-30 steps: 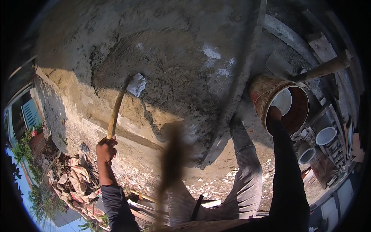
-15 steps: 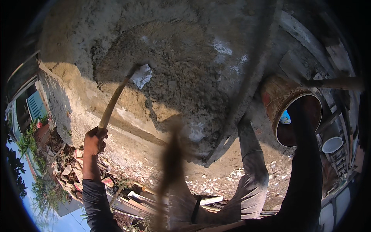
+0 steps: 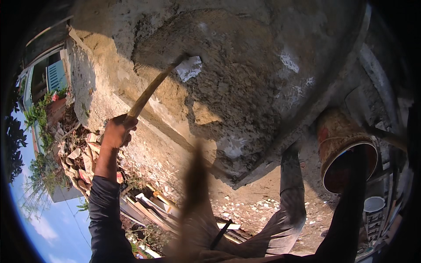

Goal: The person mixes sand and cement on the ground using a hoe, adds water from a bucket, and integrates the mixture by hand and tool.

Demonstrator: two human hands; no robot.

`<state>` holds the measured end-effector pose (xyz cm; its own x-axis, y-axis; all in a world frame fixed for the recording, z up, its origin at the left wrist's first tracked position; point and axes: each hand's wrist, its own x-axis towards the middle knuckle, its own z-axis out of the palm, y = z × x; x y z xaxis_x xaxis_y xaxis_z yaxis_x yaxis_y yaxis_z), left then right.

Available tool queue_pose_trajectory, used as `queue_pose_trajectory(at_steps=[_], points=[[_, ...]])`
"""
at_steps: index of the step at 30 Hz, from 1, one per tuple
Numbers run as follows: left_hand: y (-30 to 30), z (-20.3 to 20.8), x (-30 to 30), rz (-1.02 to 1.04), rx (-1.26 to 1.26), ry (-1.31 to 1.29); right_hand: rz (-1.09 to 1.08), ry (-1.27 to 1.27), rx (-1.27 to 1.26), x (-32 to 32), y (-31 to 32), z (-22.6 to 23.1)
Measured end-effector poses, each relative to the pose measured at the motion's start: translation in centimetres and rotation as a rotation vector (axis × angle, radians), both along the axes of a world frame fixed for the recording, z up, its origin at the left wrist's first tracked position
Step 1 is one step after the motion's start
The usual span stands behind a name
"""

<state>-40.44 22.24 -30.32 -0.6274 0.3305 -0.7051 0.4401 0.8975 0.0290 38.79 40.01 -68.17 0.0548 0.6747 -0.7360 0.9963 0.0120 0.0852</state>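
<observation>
My left hand (image 3: 118, 131) is closed round the wooden handle of a hoe (image 3: 153, 90). The hoe's pale metal blade (image 3: 189, 69) rests against a heap of grey mortar (image 3: 228, 83) on the concrete floor. On the right, my dark-sleeved right arm (image 3: 348, 210) reaches to the mouth of a rusty metal bucket (image 3: 340, 136), which is tilted toward me. My right hand is lost in the shadow at the bucket's mouth, so its fingers and anything in them are hidden.
A shovel's wooden handle (image 3: 388, 136) lies beyond the bucket. Nearby stands a small white pail (image 3: 374, 204). A raised edge (image 3: 272, 168) borders the mortar. Scrap boards (image 3: 151, 210) and crumpled sacks (image 3: 85, 153) lie at lower left. Something dark and blurred (image 3: 195, 184) hangs close in front.
The whole view has shifted, with the mortar, hoe and bucket now farther right. The blue spot inside the bucket's mouth no longer shows. My left hand keeps its hold on the hoe.
</observation>
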Motion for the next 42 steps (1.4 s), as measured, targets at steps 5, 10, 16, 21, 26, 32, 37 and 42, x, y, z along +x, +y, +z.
queue_pose_trajectory(at_steps=[5,10,16,21,26,32,37,42], points=[[0.4,0.6,2.7,0.235,0.112,-0.031,-0.112,-0.047,0.088,1.5,-6.0,6.8],[-2.8,-0.7,0.2,0.153,0.128,-0.047,-0.171,-0.304,0.245,0.3,-11.4,17.1],[-5.6,-0.4,1.2,-0.007,0.119,0.097,0.114,-0.191,0.449,-6.2,-14.1,35.5],[-10.8,-5.0,1.8,0.114,0.240,0.129,0.620,0.106,0.303,-13.9,-13.9,43.4],[-15.7,-2.4,4.4,0.320,0.307,0.019,1.021,0.112,-0.008,-30.0,-12.4,42.3],[-18.0,-2.4,6.9,0.551,0.360,-0.052,1.142,0.231,-0.173,-46.7,-11.3,32.6],[-15.7,-1.5,4.0,0.592,0.376,-0.121,1.175,0.140,-0.173,-57.8,-12.7,29.2],[-15.7,-2.5,2.3,0.581,0.349,-0.103,1.219,0.212,-0.217,-63.2,-13.7,27.9]])
